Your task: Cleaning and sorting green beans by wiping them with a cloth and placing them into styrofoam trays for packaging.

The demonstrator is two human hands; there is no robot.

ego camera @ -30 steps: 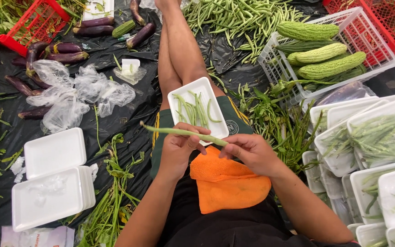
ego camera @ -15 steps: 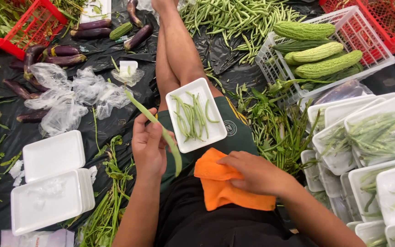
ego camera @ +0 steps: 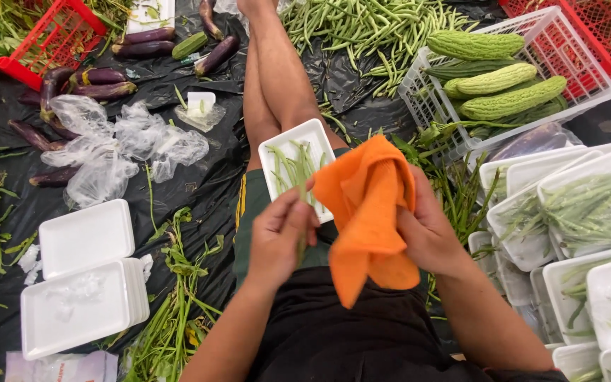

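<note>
The green bean (ego camera: pixel 300 244) is largely hidden inside the left hand (ego camera: pixel 281 237), whose fingers are curled around it; only a short piece can be made out, apparently a long bean. The orange cloth (ego camera: pixel 369 212) is gripped by the closed right hand (ego camera: pixel 429 233), lying at 3 o'clock from the bean. A white foam tray (ego camera: pixel 316 138) of beans sits at 12 o'clock, partly covered by the cloth.

Bitter gourds (ego camera: pixel 493 81) in white basket (ego camera: pixel 429 99); aubergines (ego camera: pixel 100 74), perhaps.
</note>
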